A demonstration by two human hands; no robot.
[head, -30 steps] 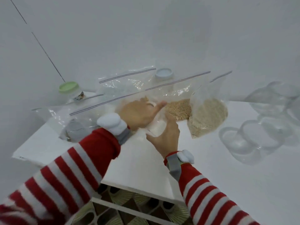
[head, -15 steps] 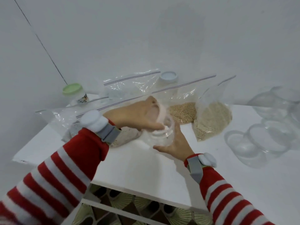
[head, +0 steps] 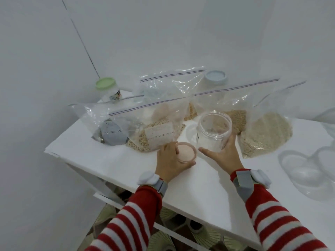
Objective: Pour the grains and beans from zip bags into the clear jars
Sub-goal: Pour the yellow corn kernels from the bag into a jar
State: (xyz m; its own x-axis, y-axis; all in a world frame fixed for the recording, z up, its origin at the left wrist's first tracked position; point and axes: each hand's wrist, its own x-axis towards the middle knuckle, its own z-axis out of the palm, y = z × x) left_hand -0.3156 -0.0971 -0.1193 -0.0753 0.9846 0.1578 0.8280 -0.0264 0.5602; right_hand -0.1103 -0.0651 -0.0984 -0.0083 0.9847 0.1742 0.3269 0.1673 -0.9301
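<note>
Head view: our right grip holds the open clear plastic jar upright on the white worktop, our left grip clasps the round pink lid, nearest the bean-filled zip bag at eleven o'clock.

The right hand holds an open clear jar upright on the white table; beside it, the left hand grips a pink lid. Zip bags of grain stand behind.
</note>
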